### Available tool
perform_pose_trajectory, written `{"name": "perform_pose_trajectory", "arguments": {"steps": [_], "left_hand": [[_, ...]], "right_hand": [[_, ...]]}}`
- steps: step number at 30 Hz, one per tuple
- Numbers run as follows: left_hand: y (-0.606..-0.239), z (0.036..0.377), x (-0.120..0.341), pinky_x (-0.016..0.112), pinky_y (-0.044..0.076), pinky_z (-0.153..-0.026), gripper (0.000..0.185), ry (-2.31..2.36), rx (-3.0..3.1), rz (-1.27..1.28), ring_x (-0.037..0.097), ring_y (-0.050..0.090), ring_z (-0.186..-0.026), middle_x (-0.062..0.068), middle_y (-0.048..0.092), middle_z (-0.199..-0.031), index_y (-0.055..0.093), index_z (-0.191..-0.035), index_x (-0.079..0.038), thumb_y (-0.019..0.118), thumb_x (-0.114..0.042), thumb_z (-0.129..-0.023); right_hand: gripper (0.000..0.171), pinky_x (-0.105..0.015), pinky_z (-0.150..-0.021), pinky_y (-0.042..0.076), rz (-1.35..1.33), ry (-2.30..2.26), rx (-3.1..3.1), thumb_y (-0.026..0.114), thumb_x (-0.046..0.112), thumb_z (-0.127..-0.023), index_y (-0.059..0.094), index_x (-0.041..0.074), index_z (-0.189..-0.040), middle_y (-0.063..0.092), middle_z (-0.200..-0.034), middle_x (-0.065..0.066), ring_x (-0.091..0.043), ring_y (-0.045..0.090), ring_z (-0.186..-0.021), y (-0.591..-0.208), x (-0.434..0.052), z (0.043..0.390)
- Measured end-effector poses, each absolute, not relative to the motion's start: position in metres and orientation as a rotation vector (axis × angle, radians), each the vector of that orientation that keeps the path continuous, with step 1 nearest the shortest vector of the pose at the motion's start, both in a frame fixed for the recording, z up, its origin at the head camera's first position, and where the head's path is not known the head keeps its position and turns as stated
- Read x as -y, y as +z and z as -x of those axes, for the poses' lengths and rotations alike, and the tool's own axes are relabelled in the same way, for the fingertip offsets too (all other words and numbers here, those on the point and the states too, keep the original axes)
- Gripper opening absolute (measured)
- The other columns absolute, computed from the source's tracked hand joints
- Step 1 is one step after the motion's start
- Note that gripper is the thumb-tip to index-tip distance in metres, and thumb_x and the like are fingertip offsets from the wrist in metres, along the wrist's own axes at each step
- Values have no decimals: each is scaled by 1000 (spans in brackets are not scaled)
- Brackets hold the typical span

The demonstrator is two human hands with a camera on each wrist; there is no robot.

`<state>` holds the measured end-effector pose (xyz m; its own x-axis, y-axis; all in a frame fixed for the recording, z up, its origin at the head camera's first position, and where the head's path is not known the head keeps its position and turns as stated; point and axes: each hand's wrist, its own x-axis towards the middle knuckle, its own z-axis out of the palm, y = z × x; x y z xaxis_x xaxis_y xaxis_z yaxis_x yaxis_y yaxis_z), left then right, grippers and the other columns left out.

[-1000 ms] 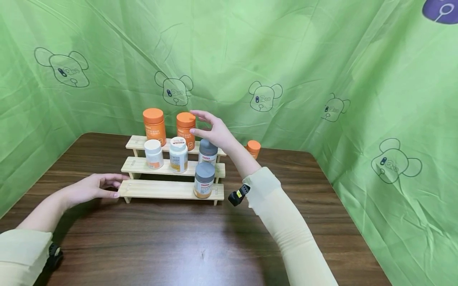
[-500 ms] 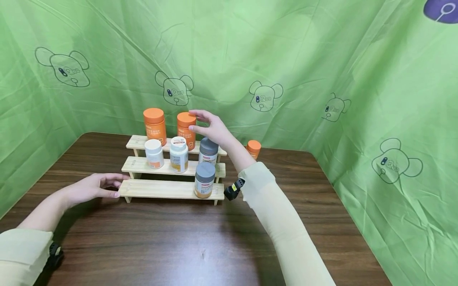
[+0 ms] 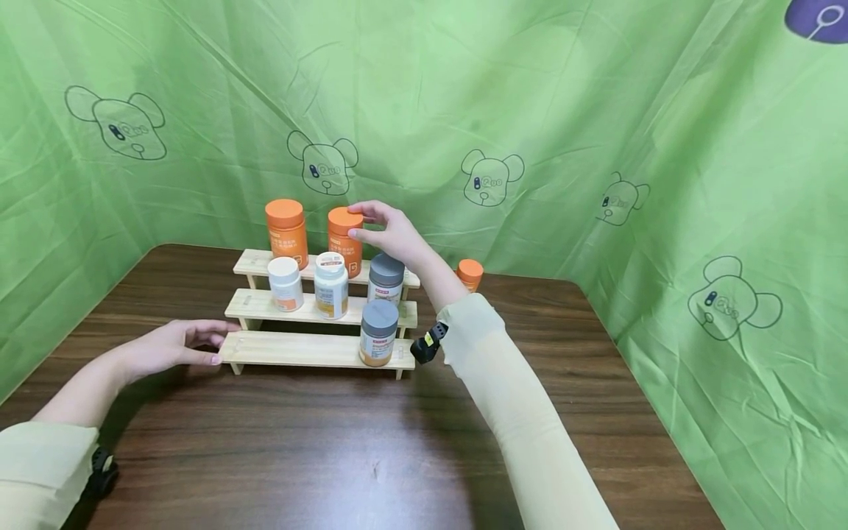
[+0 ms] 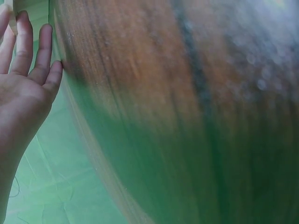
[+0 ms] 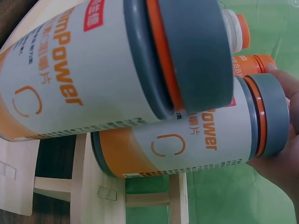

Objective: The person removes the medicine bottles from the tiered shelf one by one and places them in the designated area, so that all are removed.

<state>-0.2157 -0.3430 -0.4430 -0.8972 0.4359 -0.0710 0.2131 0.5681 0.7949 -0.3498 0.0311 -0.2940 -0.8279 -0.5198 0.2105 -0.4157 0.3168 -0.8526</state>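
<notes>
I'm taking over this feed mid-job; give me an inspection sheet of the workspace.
Surface: dark wood table.
Job's things: three-step wooden rack; two orange bottles on top step, right one under the right hand; two white bottles and a grey-capped one on middle step; grey-capped bottle on bottom step.
Clutter: orange bottle behind the rack.
Grips: right hand grips the bottle's cap; left hand touches the rack's left end.
Cables: nothing seen.
Surroundings: green cloth.
</notes>
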Motion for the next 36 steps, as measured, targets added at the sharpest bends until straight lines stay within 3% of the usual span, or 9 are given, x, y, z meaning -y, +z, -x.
{"name": "perform_pose_trajectory", "arguments": {"steps": [7,15,28,36], "left_hand": [[-447,217,343,17,43,-79,57,1236,-2545,-551,3,59,-97,6,65,-109,47,-137,-8,70,-22,-86],[-448,218,344,17,43,-79,57,1259,-2529,-559,4,60,-97,6,65,-109,47,-137,-7,69,-20,-86],[-445,216,343,17,43,-79,57,1258,-2540,-554,5,60,-96,5,66,-108,48,-136,-7,69,-20,-86],[-444,216,344,17,43,-79,56,1260,-2545,-567,4,60,-96,5,66,-106,48,-136,-6,70,-19,-85]], "right_hand": [[44,-30,-90,46,863,-1565,-2435,75,25,-82,58,20,-123,58,-123,6,-9,51,-115,-294,-30,351],[43,-27,-93,42,882,-1581,-2438,75,24,-81,59,18,-121,61,-119,3,-9,54,-111,-295,-29,354],[43,-28,-86,49,872,-1668,-2375,75,21,-81,60,18,-121,59,-123,5,-13,57,-108,-294,-29,353],[44,-28,-87,49,847,-1731,-2328,73,16,-83,58,14,-124,59,-125,0,-16,55,-115,-282,-33,346]]}}
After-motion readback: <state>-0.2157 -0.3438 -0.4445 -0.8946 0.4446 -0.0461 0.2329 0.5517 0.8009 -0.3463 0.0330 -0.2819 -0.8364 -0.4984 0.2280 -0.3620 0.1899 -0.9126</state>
